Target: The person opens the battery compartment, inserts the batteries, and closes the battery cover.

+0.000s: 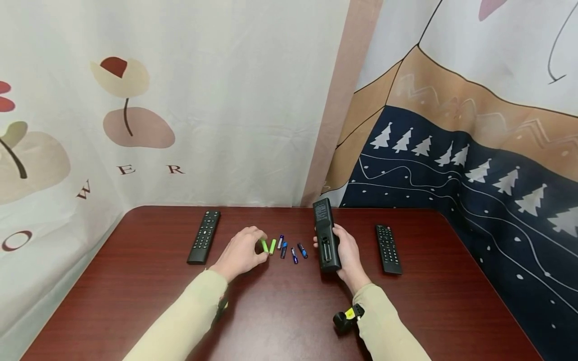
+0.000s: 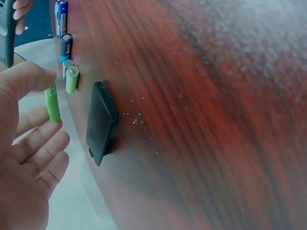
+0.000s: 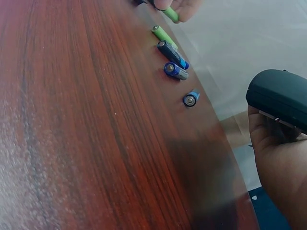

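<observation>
Between thumb and fingertips, my left hand (image 1: 243, 252) pinches a green battery (image 2: 53, 104), seen in the left wrist view just off the ends of the thumb and fingers. My right hand (image 1: 349, 254) grips a black remote control (image 1: 324, 224) with its back turned toward me. The battery compartment (image 1: 327, 249) in its lower half is uncovered. Between the hands lie a second green battery (image 1: 273, 246) and several blue ones, among them a blue-and-black battery (image 1: 284, 250) and a blue-and-silver battery (image 1: 294, 255).
Another black remote (image 1: 204, 238) lies buttons up left of my left hand. A shorter black remote (image 1: 388, 249) rests right of my right hand. The reddish-brown table (image 1: 280, 316) ends at a printed curtain (image 1: 235, 125) behind.
</observation>
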Demonstrator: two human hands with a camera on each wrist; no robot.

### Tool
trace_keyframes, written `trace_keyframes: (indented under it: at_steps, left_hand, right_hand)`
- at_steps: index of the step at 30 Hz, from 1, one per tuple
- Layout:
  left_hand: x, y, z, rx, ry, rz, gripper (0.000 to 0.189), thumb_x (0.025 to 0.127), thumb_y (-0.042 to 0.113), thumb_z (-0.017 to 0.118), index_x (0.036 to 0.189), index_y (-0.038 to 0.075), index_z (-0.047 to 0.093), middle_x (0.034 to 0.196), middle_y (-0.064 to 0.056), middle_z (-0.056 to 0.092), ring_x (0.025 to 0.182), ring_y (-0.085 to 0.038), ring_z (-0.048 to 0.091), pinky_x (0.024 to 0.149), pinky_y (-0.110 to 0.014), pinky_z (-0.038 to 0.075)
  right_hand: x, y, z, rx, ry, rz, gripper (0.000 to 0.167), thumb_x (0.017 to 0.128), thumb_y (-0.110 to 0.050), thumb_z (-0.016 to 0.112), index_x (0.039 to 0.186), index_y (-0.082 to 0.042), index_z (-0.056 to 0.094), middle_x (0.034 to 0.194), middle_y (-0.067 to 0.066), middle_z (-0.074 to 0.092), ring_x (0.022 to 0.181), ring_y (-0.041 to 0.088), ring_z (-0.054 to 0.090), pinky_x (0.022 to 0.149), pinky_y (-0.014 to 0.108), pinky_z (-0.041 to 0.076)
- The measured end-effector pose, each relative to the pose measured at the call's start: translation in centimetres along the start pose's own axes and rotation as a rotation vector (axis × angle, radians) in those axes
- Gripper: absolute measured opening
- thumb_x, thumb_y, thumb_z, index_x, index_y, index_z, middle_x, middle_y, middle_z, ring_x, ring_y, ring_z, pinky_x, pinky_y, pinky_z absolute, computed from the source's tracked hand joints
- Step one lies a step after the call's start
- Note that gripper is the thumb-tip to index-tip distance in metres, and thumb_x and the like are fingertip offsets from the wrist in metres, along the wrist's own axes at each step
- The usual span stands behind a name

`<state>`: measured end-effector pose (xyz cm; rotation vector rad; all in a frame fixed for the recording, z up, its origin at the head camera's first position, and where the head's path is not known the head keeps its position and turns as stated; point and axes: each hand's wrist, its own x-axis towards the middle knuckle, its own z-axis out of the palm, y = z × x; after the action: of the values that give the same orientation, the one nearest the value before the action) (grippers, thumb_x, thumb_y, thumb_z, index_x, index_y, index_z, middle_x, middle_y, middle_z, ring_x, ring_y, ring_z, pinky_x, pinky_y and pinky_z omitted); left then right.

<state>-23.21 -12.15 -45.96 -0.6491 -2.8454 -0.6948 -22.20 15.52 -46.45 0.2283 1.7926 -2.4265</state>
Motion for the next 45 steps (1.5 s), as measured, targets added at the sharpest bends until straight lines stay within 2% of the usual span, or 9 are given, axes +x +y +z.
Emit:
trace_keyframes:
  at_steps: [10, 18, 28, 45]
  left_hand:
    - [0.1, 0.4, -0.2, -0.004, 0.043, 0.037, 0.034, 0.079, 0.017, 0.086, 0.107, 0.003, 0.073, 0.103, -0.004, 0.068, 0.096, -0.023, 0.061, 0.082, -0.043, 0.055]
    - [0.1, 0.8, -0.5, -0.006, 0.075, 0.064, 0.032, 0.078, 0.017, 0.085, 0.105, 0.005, 0.073, 0.101, -0.002, 0.067, 0.095, -0.023, 0.061, 0.08, -0.042, 0.055]
    - [0.4, 1.8, -0.6, -0.026, 0.078, 0.073, 0.032, 0.078, 0.018, 0.085, 0.105, 0.006, 0.072, 0.104, -0.002, 0.067, 0.098, -0.022, 0.061, 0.081, -0.042, 0.054]
    - [1.0, 3.1, -0.6, -0.048, 0.097, 0.099, 0.03, 0.08, 0.018, 0.086, 0.105, 0.008, 0.073, 0.102, 0.0, 0.066, 0.089, -0.016, 0.053, 0.075, -0.034, 0.05]
  right_hand:
    - [0.0, 0.3, 0.3, 0.005, -0.02, -0.018, 0.048, 0.111, -0.026, 0.032, 0.154, -0.007, 0.042, 0.141, 0.022, 0.058, 0.095, 0.022, 0.073, 0.086, 0.031, 0.058]
    - [0.1, 0.4, 0.6, 0.006, -0.013, -0.017, 0.048, 0.11, -0.025, 0.033, 0.153, -0.008, 0.043, 0.139, 0.021, 0.06, 0.094, 0.021, 0.073, 0.085, 0.032, 0.058]
    - [0.1, 0.5, 1.0, 0.011, -0.026, -0.015, 0.048, 0.111, -0.025, 0.032, 0.154, -0.007, 0.042, 0.14, 0.021, 0.059, 0.101, 0.027, 0.073, 0.087, 0.032, 0.059]
    - [0.0, 0.5, 1.9, 0.049, -0.044, 0.002, 0.048, 0.111, -0.025, 0.032, 0.156, -0.009, 0.04, 0.14, 0.02, 0.059, 0.1, 0.027, 0.072, 0.093, 0.041, 0.059]
